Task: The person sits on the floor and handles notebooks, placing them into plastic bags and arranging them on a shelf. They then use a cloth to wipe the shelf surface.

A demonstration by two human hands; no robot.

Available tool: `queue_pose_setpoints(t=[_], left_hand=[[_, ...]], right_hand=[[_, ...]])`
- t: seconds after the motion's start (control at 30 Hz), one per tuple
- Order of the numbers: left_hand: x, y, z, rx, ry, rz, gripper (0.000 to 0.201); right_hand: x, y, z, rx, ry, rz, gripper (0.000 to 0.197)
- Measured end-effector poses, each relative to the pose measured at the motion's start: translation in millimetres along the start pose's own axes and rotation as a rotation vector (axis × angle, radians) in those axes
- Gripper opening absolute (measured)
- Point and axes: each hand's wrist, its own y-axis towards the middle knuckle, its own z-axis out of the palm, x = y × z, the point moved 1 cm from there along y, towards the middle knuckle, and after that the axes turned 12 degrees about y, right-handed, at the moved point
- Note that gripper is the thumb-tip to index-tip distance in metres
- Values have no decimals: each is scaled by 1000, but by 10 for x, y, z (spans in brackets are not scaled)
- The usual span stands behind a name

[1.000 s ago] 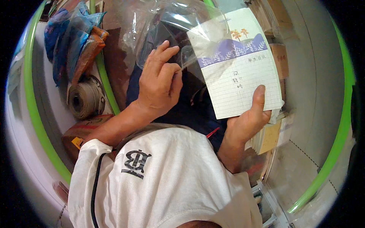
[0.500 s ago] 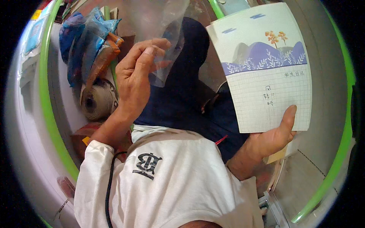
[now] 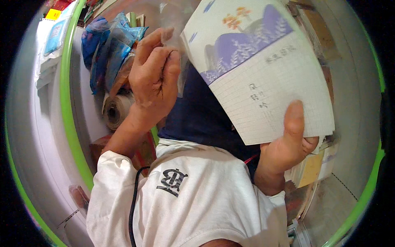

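The right hand (image 3: pixel 288 144) grips the bottom of the notebook (image 3: pixel 259 78), thumb on its cover, while the left hand (image 3: pixel 154 78) pinches the clear plastic (image 3: pixel 175 20). The notebook lies right of the left hand, long axis slanting up-left, upper corner just beside the plastic; half a second ago it stood straighter, farther off

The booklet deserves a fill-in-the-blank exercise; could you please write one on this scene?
1. The right hand holds the booklet with the ____ on the gridded front.
2. Clear plastic is in the other hand, the ____ one.
3. The trees printed on the booklet are ____.
Missing words: thumb; left; orange.
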Motion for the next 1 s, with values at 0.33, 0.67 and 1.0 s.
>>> queue_pose_setpoints(t=[0.33, 0.67, 1.0], left_hand=[[-23, 39, -36, 60, 64, 233, 7], [24, 145, -126, 81, 162, 194, 13], [12, 77, -11, 139, 124, 281, 16]], right_hand=[[-95, 72, 33, 165, -142, 33, 20], [-102, 74, -26, 75, -145, 276, 28], [-52, 158, -102, 18, 164, 591, 20]])
